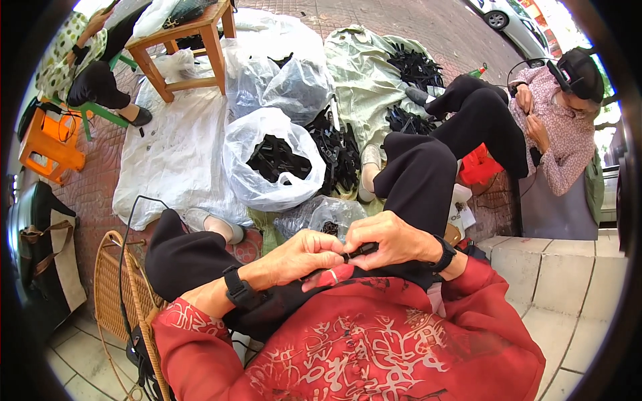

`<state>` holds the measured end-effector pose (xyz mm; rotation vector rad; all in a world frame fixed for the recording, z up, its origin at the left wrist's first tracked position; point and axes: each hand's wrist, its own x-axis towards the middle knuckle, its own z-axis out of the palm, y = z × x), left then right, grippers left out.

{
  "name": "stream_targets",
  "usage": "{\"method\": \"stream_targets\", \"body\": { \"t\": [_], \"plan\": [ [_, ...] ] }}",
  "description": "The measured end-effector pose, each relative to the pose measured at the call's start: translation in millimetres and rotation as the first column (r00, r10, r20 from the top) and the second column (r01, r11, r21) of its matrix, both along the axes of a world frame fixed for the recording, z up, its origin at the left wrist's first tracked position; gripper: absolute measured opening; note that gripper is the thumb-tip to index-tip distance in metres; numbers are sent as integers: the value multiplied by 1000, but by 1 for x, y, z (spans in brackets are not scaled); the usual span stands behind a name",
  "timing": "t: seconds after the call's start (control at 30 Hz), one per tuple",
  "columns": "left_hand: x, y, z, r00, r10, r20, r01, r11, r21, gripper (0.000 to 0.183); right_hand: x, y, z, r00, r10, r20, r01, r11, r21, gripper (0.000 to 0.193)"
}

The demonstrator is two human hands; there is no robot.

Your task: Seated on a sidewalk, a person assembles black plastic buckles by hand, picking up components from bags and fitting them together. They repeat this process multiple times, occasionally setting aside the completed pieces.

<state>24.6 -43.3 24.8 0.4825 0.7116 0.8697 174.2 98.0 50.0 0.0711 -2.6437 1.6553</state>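
Close above my lap, my left hand point(301, 257) and my right hand point(384, 239) meet, both with fingers pinched on a small black plastic piece point(361, 251). Its exact kind is too small to make out, and my fingers hide part of it. A red and pink wrap point(334, 275) covers a finger under the piece. Just beyond my hands lies a clear plastic bag point(321, 217) with small dark bits inside. Farther off, an open white plastic bag point(244, 134) holds many black plastic parts point(277, 159), and more of them are heaped beside it.
At right a co-worker point(558, 127) sits with both hands before the chest. Another person point(100, 83) sits at left on a green stool, near an orange stool point(53, 144). A wooden stool point(184, 33) stands on white sheeting point(170, 150). My wicker chair point(114, 294) and tiled steps point(545, 274) flank me.
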Motion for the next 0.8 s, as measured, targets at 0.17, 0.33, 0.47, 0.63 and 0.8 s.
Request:
{"method": "stream_targets", "body": {
  "t": [0.17,0.33,0.47,0.63,0.8],
  "plan": [
    [4,2,-20,970,66,-236,-17,979,202,14,1,1,0,998,-34,-44,37,997,61,22],
    [6,5,-24,948,194,-252,-135,963,235,14,13,-8,-5,935,-290,205,342,890,-300,29],
    [7,8,-21,957,228,-180,-198,965,169,12,19,-12,-7,877,-343,337,463,792,-399,36],
    [4,7,-18,942,258,-214,-211,953,219,16,21,-13,-6,821,-429,376,567,687,-455,39],
    [2,7,-16,937,276,-216,-230,949,216,19,17,-11,-12,791,-373,485,612,476,-632,35]
  ]
}}
